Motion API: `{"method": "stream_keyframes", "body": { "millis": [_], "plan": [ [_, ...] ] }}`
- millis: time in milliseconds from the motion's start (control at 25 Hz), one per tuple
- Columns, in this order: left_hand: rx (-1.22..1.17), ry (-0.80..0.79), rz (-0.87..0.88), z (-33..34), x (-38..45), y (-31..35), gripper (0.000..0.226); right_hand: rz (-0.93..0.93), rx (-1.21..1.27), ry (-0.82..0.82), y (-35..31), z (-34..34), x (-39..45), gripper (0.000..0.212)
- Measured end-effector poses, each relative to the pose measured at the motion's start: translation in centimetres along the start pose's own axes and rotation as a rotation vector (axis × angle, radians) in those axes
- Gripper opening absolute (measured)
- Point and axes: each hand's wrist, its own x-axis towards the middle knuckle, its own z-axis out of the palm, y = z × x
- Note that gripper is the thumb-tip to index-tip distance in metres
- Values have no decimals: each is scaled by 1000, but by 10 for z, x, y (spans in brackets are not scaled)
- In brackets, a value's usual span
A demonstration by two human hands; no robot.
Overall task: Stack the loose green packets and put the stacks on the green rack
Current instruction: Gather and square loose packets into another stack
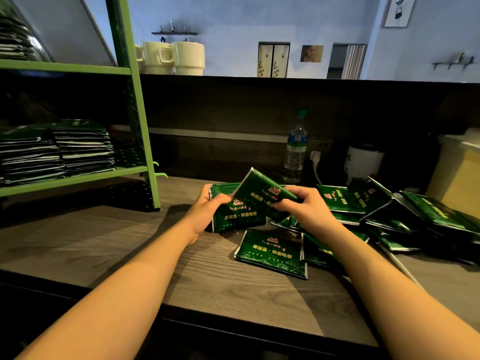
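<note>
The left hand curls around a small stack of green packets standing on the wooden counter. The right hand pinches one tilted packet against that stack. Loose packets lie heaped to the right; stacked ones sit on the green rack at left.

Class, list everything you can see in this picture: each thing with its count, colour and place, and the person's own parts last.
Stack: one, green, in left hand.
Packet: one, green, in right hand, over stack.
Loose packets: many, green, table right.
Rack: one, green, left.
Shelved stacks: several, green, on rack.
Mugs: at least two, cream, ledge.
Bottle: one, clear, behind packets.
Jar: one, white, right of the bottle.
Table: one, grey-brown.
Left hand: gripping stack.
Right hand: pinching packet.
</note>
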Motion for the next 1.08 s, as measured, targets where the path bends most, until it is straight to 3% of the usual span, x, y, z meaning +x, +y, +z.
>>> {"method": "stream_keyframes", "body": {
  "millis": [80, 320, 480, 640, 720, 920, 1080],
  "plan": [
    [24, -41, 40, 0, -3, 0, 57, 4, -106, -54, 4, 7, 1, 22],
    [101, -33, 38, 0, -6, 5, 95, -13, -229, 48, 8, 7, 4, 28],
    [144, -24, 70, 3, -4, 0, 64, -74, -288, 52, 5, 20, 3, 44],
    [173, -33, 107, 2, -4, 1, 59, 42, -281, -51, 11, 25, 5, 96],
    [192, -57, 106, 1, -2, -1, 60, 99, -267, -141, 12, 29, 4, 108],
    [273, -36, 73, 3, 1, -4, 66, 185, -174, -227, 19, 36, 9, 103],
    [207, 99, 66, 3, 3, -5, 58, 79, -426, -163, 5, 22, 3, 80]
  ]
}}
